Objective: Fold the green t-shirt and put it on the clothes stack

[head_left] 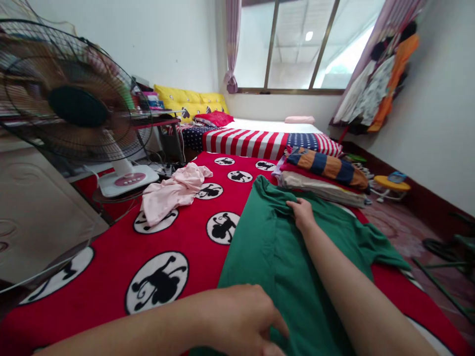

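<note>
A green shirt lies spread on the red blanket, its left side turned inward in a long lengthwise fold. One sleeve stretches out to the right. My right hand is at the far end of the shirt, fingers closed on the cloth near the top. Low in the view, my left hand is over the near part of the shirt, fingers bent, with a gap between forefinger and thumb. Its fingertips are partly cut off by the frame's bottom edge. Beyond the right hand sits a stack of folded clothes.
A crumpled pink garment lies on the red blanket to the left. An electric fan stands at the left edge. A bed with a striped cover is behind. A yellow stool stands on the floor at right.
</note>
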`<control>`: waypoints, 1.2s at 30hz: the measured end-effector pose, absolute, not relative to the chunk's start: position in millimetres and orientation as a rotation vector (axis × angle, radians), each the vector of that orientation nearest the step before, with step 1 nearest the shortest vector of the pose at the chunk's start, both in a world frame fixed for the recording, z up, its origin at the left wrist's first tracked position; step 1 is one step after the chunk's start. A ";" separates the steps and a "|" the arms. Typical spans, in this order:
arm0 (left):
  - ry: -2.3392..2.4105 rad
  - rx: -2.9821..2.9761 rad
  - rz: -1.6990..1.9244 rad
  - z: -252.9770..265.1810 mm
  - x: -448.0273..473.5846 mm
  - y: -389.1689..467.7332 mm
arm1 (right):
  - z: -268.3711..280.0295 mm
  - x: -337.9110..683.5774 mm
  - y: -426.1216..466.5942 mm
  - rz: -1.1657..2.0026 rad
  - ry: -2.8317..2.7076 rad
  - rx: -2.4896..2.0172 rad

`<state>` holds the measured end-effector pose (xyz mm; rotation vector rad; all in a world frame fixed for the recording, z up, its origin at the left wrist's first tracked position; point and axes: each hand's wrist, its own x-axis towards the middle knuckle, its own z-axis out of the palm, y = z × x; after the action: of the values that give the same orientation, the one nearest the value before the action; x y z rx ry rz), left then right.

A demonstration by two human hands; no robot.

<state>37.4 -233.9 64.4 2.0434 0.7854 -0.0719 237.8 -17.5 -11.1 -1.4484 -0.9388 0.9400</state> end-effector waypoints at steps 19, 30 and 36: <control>1.833 2.512 0.503 -24.4 80.1 -46.0 | -28.1 234.0 -27.3 0.195 -1.228 -1.421; 1.790 2.540 0.500 -25.4 80.8 -46.0 | -19.2 242.3 -35.5 0.014 -1.521 -1.822; 1.770 2.517 0.554 -26.6 81.0 -46.8 | -2.7 252.7 -48.1 -0.179 -1.725 -2.090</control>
<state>81.0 -46.8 -26.6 2.5165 1.7695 0.5538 252.7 -48.1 -2.7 -2.0897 -1.7254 -0.1791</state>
